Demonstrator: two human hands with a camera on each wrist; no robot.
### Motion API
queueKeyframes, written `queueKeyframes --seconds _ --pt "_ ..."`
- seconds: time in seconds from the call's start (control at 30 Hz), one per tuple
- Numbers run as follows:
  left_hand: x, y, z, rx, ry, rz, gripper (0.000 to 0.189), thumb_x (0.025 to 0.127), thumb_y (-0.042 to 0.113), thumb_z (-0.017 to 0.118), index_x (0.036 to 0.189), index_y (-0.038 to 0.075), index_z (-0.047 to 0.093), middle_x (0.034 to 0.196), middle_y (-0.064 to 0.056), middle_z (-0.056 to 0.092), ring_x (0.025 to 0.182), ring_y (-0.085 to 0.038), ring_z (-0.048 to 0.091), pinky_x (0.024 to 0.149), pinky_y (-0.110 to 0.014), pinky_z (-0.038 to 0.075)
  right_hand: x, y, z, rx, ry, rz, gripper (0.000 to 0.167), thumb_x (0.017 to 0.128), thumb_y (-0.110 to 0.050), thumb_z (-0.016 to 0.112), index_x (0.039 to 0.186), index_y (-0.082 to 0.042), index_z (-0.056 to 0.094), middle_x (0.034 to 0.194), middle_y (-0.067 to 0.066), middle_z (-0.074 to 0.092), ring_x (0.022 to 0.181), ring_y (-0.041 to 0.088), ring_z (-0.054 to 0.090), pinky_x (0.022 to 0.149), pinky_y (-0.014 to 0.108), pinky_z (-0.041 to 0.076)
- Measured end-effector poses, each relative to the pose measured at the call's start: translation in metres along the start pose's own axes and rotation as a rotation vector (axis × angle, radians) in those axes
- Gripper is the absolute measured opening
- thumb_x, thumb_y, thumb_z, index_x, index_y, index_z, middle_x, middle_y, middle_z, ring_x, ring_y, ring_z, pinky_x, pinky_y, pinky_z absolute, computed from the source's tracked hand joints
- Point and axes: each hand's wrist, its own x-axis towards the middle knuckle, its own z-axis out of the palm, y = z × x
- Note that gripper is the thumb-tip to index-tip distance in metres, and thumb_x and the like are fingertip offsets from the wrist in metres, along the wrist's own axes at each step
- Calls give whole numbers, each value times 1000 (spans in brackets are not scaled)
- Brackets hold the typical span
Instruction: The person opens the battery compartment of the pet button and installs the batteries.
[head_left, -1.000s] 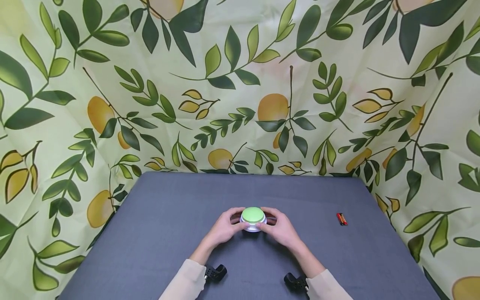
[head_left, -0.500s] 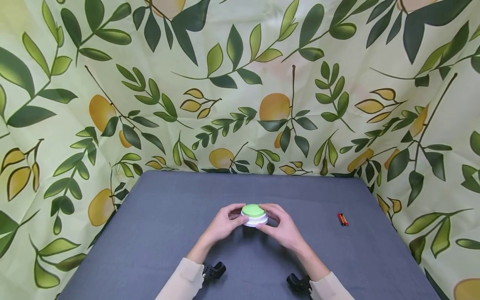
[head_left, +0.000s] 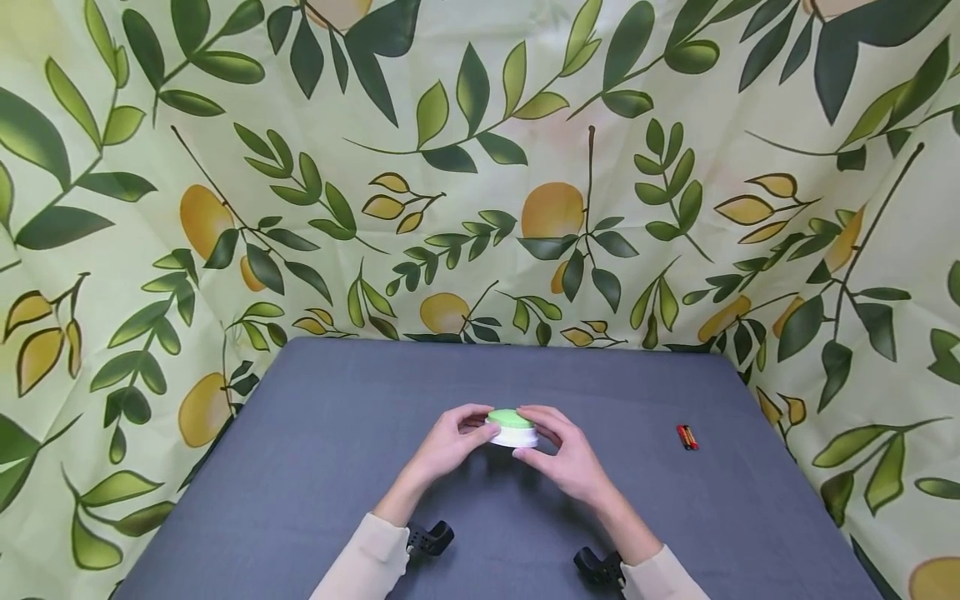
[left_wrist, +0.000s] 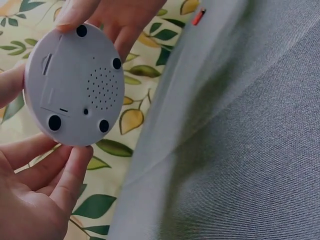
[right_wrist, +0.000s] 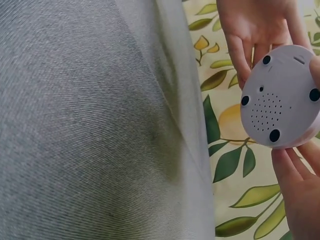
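A round push button (head_left: 511, 427) with a green domed top and a white base is held up off the table between both hands. My left hand (head_left: 450, 440) grips its left side, thumb at the front of the rim. On the right side my right hand (head_left: 562, 454) grips it the same way. In the left wrist view the white underside (left_wrist: 70, 90) shows a cluster of speaker holes, several dark round feet and a battery cover outline. The right wrist view shows the same underside (right_wrist: 295, 100); the green top is hidden there.
Red and black batteries (head_left: 687, 437) lie on the right of the grey cloth-covered table (head_left: 360, 383). A leaf-and-fruit patterned cloth (head_left: 480, 167) rises behind the table and at both sides. Black wrist mounts (head_left: 430, 540) sit at the cuffs.
The push button has tilted back, its front edge rising, so that more of the white base shows and less of the green top. Both hands have kept their grip.
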Motion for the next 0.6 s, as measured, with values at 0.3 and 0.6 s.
queueKeyframes --seconds 0.3,0.6 --pt "-10 29 -1 -23 -13 29 37 99 5 64 131 -13 58 124 -26 63 115 -40 63 99 -41 54 3 -3 -4 45 12 80 48 86 -10 83 131 -2 66 130 15 62 117 32 60 98 44 55" --pt "-11 20 0 -43 -21 72 38 100 9 65 133 -8 60 128 -21 63 117 -33 62 98 -26 52 4 -4 -6 25 8 179 45 90 -13 79 131 1 65 127 16 67 116 38 61 93 32 56"
